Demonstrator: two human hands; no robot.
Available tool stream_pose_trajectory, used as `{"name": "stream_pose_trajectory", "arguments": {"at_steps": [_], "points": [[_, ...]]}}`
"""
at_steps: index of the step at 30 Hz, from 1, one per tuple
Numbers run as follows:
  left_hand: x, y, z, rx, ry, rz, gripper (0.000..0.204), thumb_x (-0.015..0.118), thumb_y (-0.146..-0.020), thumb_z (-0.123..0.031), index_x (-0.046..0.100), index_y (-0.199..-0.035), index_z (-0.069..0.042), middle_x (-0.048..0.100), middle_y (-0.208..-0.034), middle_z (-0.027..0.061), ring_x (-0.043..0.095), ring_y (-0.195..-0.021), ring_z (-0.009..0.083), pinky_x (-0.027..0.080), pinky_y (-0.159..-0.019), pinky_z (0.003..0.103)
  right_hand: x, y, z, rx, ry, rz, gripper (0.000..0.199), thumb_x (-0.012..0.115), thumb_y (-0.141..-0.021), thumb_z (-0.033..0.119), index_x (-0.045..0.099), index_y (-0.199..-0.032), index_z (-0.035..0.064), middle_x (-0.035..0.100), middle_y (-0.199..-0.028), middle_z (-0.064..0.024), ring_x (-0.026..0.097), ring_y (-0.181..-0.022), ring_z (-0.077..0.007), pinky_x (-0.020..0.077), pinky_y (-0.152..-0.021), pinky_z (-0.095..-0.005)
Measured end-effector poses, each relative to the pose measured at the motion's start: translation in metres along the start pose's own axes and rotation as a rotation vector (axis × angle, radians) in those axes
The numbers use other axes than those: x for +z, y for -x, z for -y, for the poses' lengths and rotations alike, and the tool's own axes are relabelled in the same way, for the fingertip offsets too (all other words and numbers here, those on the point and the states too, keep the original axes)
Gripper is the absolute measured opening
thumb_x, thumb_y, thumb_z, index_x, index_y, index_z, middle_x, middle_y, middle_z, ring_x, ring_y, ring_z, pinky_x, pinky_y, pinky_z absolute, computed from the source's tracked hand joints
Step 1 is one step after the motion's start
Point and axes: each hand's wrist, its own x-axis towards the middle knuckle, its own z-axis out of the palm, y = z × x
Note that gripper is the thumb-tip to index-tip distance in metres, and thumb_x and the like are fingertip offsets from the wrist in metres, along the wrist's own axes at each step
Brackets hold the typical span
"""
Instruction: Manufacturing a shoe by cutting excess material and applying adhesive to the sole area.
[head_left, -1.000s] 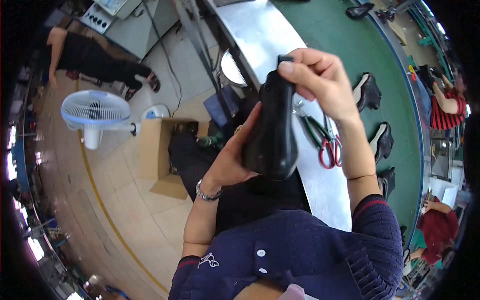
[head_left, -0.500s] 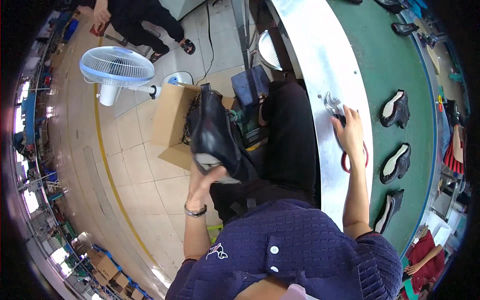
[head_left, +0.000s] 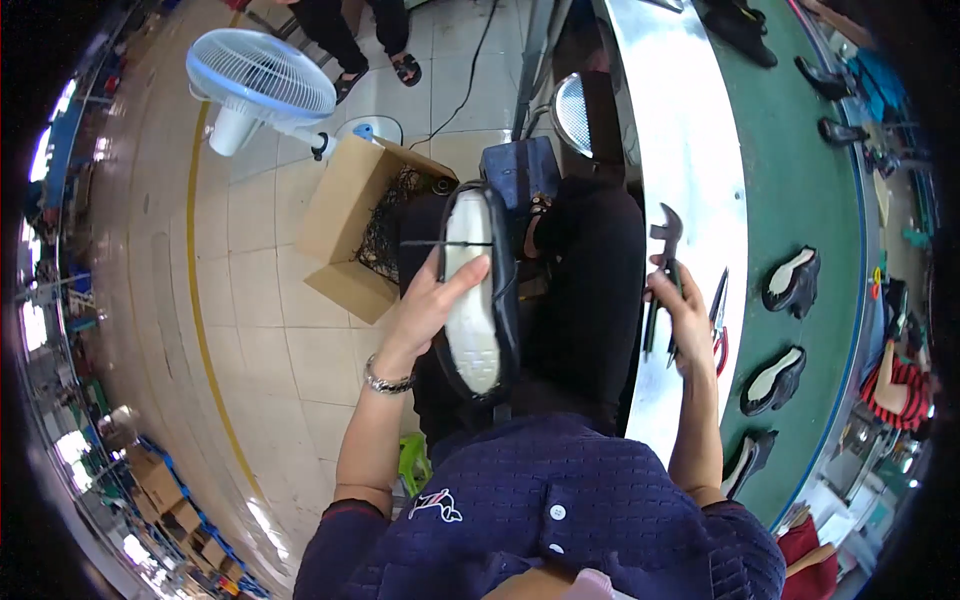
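Observation:
My left hand [head_left: 425,312] grips a black shoe [head_left: 472,330] over my lap, sole side up, with the thumb pressed on its pale bottom. A thin dark strip crosses that bottom and sticks out past the left side. My right hand [head_left: 685,315] is closed around dark-handled pincers [head_left: 668,235], whose curved jaw and hammer-like knob point away from me. These are over the shiny metal bench [head_left: 690,130] on my right. Beside that hand lie red-handled scissors [head_left: 719,325], partly hidden behind the fingers.
On the green belt [head_left: 790,170] several black shoes [head_left: 773,382] lie in a row. An open cardboard box [head_left: 335,205] with dark strands, a blue-rimmed fan [head_left: 262,75] and a blue block-shaped object [head_left: 520,172] are at the left and ahead. Other people are nearby.
The shoe has turned so its pale bottom faces up. My right hand has picked the pincers up off the bench. The view has shifted, moving the fan and box within it.

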Motion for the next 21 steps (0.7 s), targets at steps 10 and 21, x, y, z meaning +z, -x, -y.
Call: {"name": "stream_pose_trajectory", "arguments": {"at_steps": [10, 21], "points": [[-0.01, -0.017, 0.011, 0.574, -0.332, -0.248, 0.044, 0.061, -0.093, -0.016, 0.051, -0.133, 0.0, 0.056, -0.13, 0.0152, 0.059, -0.111, 0.0229, 0.047, -0.092, 0.031, 0.102, 0.009, 0.104, 0.21, -0.085, 0.772, 0.059, 0.043, -0.101, 0.005, 0.015, -0.153, 0.0071, 0.059, -0.125, -0.0238, 0.061, -0.114, -0.0289, 0.0454, -0.102, -0.0388], [-0.001, -0.036, 0.007, 0.826, -0.718, -0.482, 0.029, 0.062, -0.088, -0.005, 0.061, -0.117, 0.001, 0.068, -0.106, 0.0169, 0.067, -0.096, 0.0318, 0.054, -0.082, 0.038, 0.118, -0.012, 0.115, 0.003, 0.463, 0.744, 0.058, 0.047, -0.102, 0.009, 0.019, -0.153, 0.0055, 0.058, -0.088, -0.0055, 0.059, -0.075, -0.0126, 0.0523, -0.07, -0.0281]]}}
